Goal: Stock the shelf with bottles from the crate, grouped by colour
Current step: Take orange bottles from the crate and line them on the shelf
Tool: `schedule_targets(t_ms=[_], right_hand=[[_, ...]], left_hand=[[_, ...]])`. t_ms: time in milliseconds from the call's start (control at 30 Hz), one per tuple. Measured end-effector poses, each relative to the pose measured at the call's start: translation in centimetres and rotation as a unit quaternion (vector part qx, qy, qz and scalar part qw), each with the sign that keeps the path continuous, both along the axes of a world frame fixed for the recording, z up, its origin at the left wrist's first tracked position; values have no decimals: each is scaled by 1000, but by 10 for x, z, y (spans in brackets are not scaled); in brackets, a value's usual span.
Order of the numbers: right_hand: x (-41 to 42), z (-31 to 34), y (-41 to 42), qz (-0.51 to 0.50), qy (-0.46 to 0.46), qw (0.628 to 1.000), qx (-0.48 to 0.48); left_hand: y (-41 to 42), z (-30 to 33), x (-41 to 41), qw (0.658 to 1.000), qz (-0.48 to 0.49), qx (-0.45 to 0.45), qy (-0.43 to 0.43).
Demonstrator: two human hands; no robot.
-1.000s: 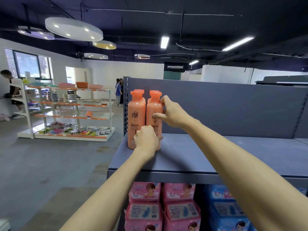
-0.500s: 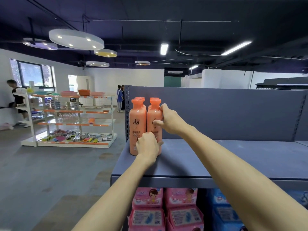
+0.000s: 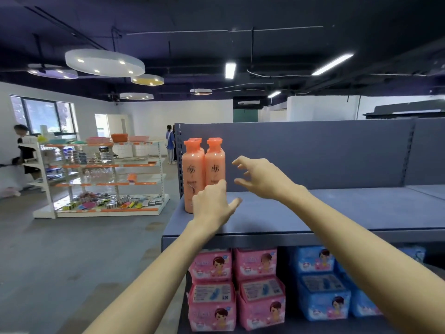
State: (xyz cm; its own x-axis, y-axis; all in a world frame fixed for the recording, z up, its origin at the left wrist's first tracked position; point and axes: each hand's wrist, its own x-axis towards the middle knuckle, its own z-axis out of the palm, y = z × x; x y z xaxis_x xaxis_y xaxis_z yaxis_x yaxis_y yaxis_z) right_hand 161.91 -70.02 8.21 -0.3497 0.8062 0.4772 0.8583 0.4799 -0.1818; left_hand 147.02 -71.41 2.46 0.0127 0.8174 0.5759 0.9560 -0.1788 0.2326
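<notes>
Grey shelving fills our view beneath a dark ceiling. Orange bottles stand upright at the top shelf's left end, against the back panel; two front ones show plainly, and caps behind suggest perhaps two more, mostly hidden. Our left hand, fingers loosely extended, covers the right bottle's base, so contact is unclear. Our right hand hovers just right of the bottles, fingers spread, holding nothing. Pink packs and blue packs sit below, partly cut off.
</notes>
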Motion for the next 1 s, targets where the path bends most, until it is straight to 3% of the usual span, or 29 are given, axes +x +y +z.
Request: schedule_targets(t_ms=[300, 467, 633, 833, 1000], right_hand=[[105, -42, -55, -95, -10, 995, -2], [167, -85, -104, -138, -50, 989, -11], [215, -160, -138, -153, -95, 981, -78], [252, -278, -149, -155, -63, 967, -193], [243, -416, -157, -141, -40, 926, -349]], left_hand=[[-25, -6, 86, 990, -122, 25, 60], [-63, -65, 132, 972, -218, 42, 80], [-77, -167, 178, 960, -246, -86, 100], [-89, -281, 209, 941, -258, -209, 60], [-123, -412, 196, 917, -188, -348, 49]])
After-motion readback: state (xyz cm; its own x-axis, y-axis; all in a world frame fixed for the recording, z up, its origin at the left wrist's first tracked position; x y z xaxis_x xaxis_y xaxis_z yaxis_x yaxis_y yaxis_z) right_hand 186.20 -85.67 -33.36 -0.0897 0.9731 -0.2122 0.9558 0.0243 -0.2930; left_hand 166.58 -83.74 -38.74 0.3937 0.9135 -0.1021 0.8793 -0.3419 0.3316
